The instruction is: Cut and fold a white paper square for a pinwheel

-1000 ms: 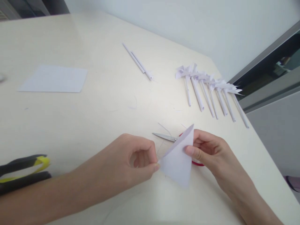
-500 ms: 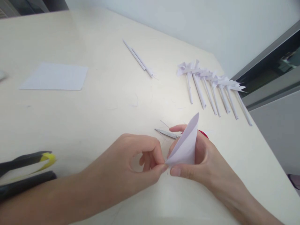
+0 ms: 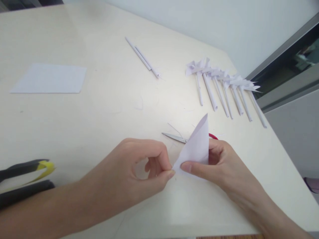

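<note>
A small folded white paper triangle [image 3: 197, 145] stands upright between both hands, just above the cream table [image 3: 104, 109]. My left hand [image 3: 139, 169] pinches its lower left corner with thumb and forefinger. My right hand [image 3: 219, 166] grips its right side, thumb pressed along the bottom edge. Behind the paper lie scissors [image 3: 174, 137] with silver blades and a red handle, partly hidden by the paper and my right hand.
Several rolled white paper sticks with flared tops [image 3: 221, 89] lie in a row at the right. Two plain paper rolls [image 3: 142, 58] lie further back. A flat white sheet [image 3: 48, 78] rests at the left. A black and yellow object [image 3: 25, 179] sits at the left edge.
My right hand turned the paper from lying low and flat to standing upright, and its thumb moved to the bottom edge. My left hand kept pinching the corner.
</note>
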The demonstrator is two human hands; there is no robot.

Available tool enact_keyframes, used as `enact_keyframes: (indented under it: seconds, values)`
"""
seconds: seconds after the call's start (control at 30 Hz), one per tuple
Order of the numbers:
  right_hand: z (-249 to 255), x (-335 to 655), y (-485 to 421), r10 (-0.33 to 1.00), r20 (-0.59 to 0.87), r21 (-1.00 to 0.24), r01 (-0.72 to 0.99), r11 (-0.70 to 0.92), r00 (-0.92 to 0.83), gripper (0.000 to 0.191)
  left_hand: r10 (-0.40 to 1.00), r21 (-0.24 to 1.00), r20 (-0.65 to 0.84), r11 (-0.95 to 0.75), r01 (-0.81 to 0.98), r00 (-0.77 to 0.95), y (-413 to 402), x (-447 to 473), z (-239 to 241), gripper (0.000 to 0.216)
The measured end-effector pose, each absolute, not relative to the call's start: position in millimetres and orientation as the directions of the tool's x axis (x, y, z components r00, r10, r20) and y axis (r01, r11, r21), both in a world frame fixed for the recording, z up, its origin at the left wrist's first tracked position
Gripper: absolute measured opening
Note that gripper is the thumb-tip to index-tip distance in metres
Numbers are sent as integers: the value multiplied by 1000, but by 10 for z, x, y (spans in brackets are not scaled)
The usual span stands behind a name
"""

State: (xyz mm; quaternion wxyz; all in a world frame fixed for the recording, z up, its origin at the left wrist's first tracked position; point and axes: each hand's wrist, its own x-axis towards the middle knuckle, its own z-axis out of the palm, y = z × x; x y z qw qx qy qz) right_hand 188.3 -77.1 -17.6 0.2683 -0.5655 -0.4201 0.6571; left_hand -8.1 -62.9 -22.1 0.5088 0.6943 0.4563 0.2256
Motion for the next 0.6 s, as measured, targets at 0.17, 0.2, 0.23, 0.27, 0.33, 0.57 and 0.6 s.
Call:
enact_keyframes:
  seconds: [0.17,0.2,0.23,0.27,0.33,0.57,0.6]
  values:
    - [-238,1956,-762,877,-409,-912,79,-403,-252,11,861,915,-189,-21,403,472,-611,-104,-216,20]
    - [-240,1975,-755,887,-393,-920,97,-381,-244,9,862,915,-194,-14,404,469,-606,-108,-220,20]
    - [-237,1995,-747,899,-374,-927,120,-356,-228,8,863,914,-200,-6,405,464,-602,-111,-225,20]
    - [-230,2015,-740,913,-350,-935,142,-326,-210,8,864,913,-207,2,407,460,-598,-115,-229,21]
    - [-208,2049,-734,930,-320,-938,200,-283,-182,9,865,911,-215,11,412,454,-592,-122,-234,22]
    - [-179,2103,-767,953,-279,-917,328,-227,-121,15,866,921,-226,41,388,445,-591,-139,-218,22]
    - [-183,2100,-770,955,-273,-920,323,-224,-117,15,867,920,-228,44,388,443,-590,-140,-216,22]
